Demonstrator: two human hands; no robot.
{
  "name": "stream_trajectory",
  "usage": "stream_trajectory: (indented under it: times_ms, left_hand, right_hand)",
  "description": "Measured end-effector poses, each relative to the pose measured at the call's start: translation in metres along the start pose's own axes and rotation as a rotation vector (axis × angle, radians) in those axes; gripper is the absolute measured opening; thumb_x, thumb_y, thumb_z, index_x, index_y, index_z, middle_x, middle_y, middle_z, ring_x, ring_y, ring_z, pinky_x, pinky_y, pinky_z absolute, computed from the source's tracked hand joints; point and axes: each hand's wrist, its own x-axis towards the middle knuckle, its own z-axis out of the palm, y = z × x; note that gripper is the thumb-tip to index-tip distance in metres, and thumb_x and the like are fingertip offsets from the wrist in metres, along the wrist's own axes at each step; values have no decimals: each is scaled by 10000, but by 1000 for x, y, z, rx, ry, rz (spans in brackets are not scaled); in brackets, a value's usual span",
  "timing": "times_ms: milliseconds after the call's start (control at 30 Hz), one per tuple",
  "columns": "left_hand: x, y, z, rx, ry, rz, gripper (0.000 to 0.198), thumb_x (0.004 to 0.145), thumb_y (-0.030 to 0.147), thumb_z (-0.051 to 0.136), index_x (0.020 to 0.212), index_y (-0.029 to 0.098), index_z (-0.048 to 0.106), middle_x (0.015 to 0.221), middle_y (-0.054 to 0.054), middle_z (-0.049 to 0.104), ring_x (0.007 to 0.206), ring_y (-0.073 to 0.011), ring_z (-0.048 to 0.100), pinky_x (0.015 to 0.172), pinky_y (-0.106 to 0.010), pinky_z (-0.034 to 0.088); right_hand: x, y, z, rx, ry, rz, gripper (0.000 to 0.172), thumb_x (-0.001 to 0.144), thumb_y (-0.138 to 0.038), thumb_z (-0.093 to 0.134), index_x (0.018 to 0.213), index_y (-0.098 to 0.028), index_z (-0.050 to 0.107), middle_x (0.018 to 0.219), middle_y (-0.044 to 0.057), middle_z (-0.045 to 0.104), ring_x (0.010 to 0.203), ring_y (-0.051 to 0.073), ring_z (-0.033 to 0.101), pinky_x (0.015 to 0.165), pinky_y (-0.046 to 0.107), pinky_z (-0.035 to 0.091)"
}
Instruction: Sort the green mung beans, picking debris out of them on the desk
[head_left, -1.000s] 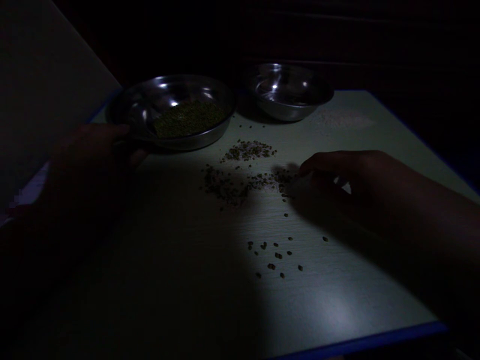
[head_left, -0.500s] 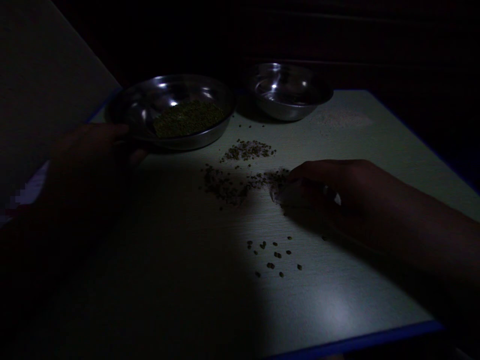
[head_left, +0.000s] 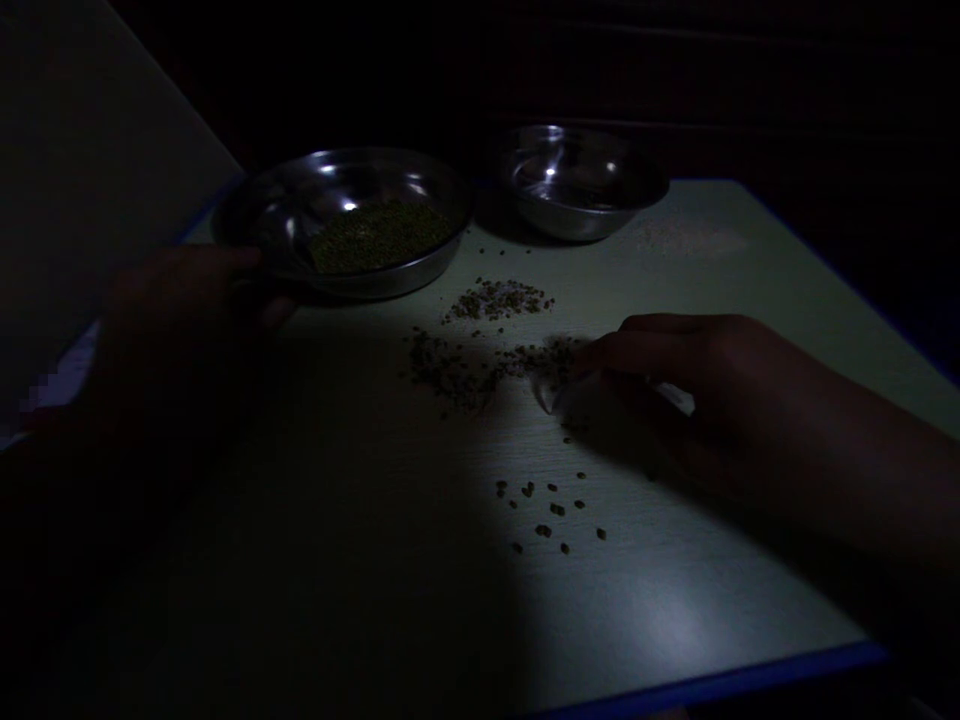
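Note:
On the left, my left hand is closed on the near-left rim of a wide steel bowl. A heap of small greenish seeds lies inside that bowl. My right hand is closed round a pale spoon, its bowl end low on the table by a scattered patch of dark seeds. The fingers hide the spoon's middle, and its handle end shows behind them. Just beyond lies a small pile of seeds mixed with whitish bits.
A second steel bowl stands at the back, right of the first; its contents are too dark to tell. Pale powder lies near it. Several loose seeds dot the front of the blue-edged table. A wall rises at left.
My right hand has turned slightly, and the spoon has shifted a little toward the left and nearer to me. My left hand stays on the bowl's rim.

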Motion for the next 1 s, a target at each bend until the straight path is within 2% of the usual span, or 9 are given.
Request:
stream_trajectory:
  times_ms: [133,233,367,533,667,833,1000]
  left_hand:
    - [-1,-6,3,-11,76,-11,609,1072,543,654,1542,177,781,1515,-150,802,1561,-545,757,1359,-842,571]
    - [-1,-5,4,-20,71,-30,568,1068,526,676,1515,194,787,1494,-147,798,1585,-549,743,1380,-865,543]
    - [1,4,-1,40,47,-61,517,1083,549,632,1474,246,784,1461,-83,811,1582,-494,762,1400,-809,552]
    - [-3,15,-9,18,31,-53,556,1102,557,618,1469,184,806,1473,-144,830,1578,-551,755,1385,-855,551]
    - [-5,8,-3,-14,80,-54,600,1102,587,609,1524,202,790,1487,-114,813,1593,-541,742,1379,-905,516]
    - [-3,-6,6,15,120,35,726,1090,671,580,1537,143,800,1471,-154,825,1521,-538,790,1314,-843,608]
    - [-3,2,0,10,117,-6,685,1096,660,604,1531,167,796,1488,-121,810,1522,-529,784,1322,-859,581]
  right_hand:
    - [-1,4,3,-67,47,-12,270,1013,-136,763,1173,-268,937,992,71,884,797,247,805,672,319,489]
    - [-1,9,3,-137,85,39,253,994,-139,774,1149,-274,919,986,86,866,756,250,763,657,338,457]
    - [0,11,-1,-175,103,123,262,1019,-148,723,1145,-280,911,1010,108,869,773,270,761,663,362,452]
    - [0,7,-1,-87,75,102,275,1009,-112,721,1117,-276,912,1036,85,898,819,258,805,697,347,491]
    - [1,8,4,-98,73,118,293,1006,-106,736,1154,-268,930,1025,81,915,787,244,793,684,331,483]
    - [2,17,7,-224,160,163,378,997,-66,653,1194,-218,938,987,111,903,757,254,770,687,343,461]
    - [3,15,5,-194,184,145,387,980,-41,638,1173,-204,931,1008,106,914,754,243,775,690,340,468]
